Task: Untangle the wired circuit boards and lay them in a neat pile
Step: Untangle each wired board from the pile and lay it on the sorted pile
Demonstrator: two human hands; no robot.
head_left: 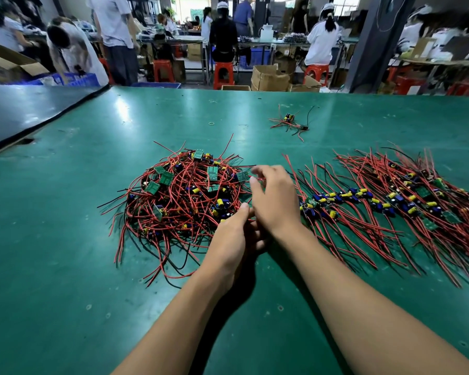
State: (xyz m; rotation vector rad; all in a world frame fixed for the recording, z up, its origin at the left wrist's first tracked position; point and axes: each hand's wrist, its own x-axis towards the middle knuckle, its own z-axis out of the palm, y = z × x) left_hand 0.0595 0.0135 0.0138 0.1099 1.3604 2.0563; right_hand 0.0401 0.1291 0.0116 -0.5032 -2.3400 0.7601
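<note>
Tangled boards (pixel 179 196), right hand (pixel 275 205) fingers (pixel 268 170) relaxed (left hand (pixel 234 240) unclear)

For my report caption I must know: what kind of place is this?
Most likely an electronics assembly workshop: a tangled heap of wired circuit boards on a green work mat, sorted rows of boards beside it, and seated workers on red stools behind.

table mat (pixel 65 266): smooth, glossy, rubbery | wires (pixel 182 201): red plastic sheath | boxes (pixel 270 78): matt cardboard
</note>
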